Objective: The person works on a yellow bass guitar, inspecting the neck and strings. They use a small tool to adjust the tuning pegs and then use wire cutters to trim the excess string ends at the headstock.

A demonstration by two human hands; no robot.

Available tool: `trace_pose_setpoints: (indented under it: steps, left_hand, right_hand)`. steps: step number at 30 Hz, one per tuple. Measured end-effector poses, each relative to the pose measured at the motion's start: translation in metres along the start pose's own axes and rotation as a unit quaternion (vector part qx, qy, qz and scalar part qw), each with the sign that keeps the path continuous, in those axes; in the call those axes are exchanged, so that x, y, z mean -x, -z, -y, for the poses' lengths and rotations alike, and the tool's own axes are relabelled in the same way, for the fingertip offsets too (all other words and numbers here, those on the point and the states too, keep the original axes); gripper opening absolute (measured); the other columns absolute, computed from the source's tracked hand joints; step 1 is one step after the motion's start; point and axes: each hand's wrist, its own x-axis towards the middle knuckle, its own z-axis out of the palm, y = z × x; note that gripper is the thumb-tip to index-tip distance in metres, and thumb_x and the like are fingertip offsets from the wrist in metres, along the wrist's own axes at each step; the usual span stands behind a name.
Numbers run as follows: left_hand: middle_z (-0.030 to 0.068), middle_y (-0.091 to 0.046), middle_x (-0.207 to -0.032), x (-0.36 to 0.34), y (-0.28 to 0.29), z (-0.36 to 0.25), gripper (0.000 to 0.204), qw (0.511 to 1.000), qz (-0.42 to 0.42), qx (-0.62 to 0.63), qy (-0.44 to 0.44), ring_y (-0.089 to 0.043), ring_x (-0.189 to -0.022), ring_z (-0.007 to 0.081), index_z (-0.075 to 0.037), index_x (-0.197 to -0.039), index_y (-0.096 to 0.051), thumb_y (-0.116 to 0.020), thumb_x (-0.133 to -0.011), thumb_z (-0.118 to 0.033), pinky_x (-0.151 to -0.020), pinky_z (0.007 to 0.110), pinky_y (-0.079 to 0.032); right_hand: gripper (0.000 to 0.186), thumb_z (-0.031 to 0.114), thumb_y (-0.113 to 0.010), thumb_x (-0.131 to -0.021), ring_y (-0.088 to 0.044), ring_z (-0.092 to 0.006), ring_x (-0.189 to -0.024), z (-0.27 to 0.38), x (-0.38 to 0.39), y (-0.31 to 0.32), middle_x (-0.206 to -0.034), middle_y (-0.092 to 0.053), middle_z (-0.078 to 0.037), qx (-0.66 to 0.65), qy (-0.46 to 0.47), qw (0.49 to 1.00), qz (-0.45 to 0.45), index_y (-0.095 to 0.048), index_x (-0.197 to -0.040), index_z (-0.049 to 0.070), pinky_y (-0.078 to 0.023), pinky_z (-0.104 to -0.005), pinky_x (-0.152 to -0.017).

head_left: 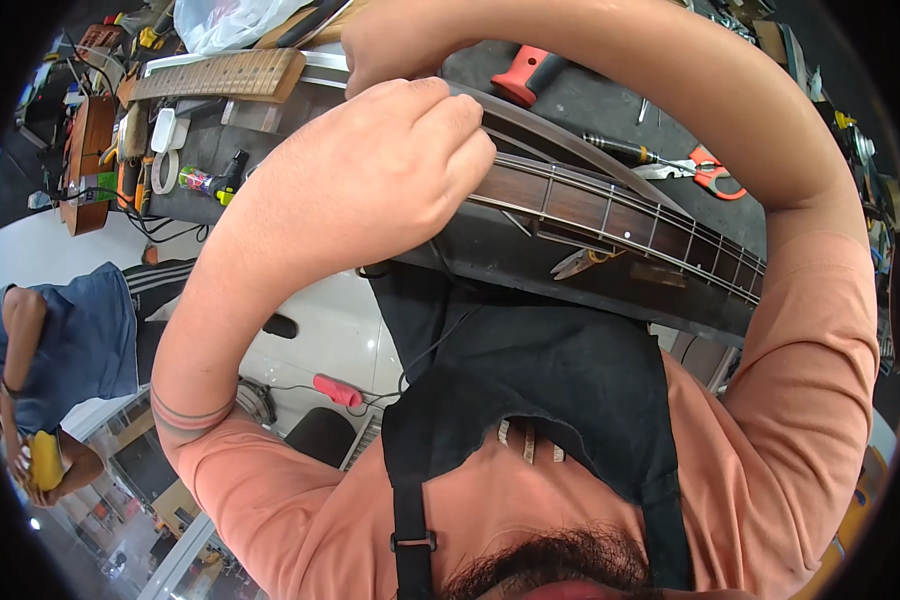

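Note:
My left hand point(400, 160) is curled closed over the far end of a dark fretboard point(575, 203), with its knuckles up. Thin metal strings run along the fretboard, across its frets. Just beyond it, my right hand point(395, 48) is bent inward with fingers curled, partly covered by the left. What either hand grips is hidden. A long grey strip point(580, 150) runs behind the fretboard. Close to the hands lies a light wooden guitar neck point(220, 78).
On the dark bench lie a red-and-black handle point(525, 75), a screwdriver point(620, 149), orange-handled scissors point(715, 175) and a plastic bag point(230, 22). Small pliers point(575, 262) sit near the front edge. Left, a person in blue point(65, 335) holds something yellow point(45, 462).

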Motion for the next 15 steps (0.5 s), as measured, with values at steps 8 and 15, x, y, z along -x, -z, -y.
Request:
trace_pose_setpoints:
  steps: [8,15]
  left_hand:
    - [0.0140,-0.064,-0.111,-0.003,0.000,0.008,0.033,0.998,0.025,0.057,0.014,-0.064,-0.110,0.0357,-0.001,-0.108,-0.058,-0.076,-0.080,-0.004,-0.096,0.044,-0.055]
    - [0.0164,-0.064,-0.115,-0.003,-0.003,0.010,0.033,0.998,0.021,0.059,0.029,-0.063,-0.112,0.0373,-0.001,-0.110,-0.058,-0.072,-0.080,0.001,-0.099,0.046,-0.053]
  right_hand:
    - [0.030,0.014,-0.072,-0.096,-0.069,-0.0247,-0.095,-0.001,0.021,-0.016,-0.110,-0.076,-0.013,-0.237,0.020,0.969,-0.068,-0.074,-0.122,0.001,-0.055,-0.0387,-0.086]
    - [0.038,0.021,-0.073,-0.096,-0.071,-0.0243,-0.097,-0.009,0.014,-0.025,-0.110,-0.078,-0.013,-0.230,0.053,0.971,-0.030,-0.073,-0.129,0.002,-0.056,-0.0379,-0.086]
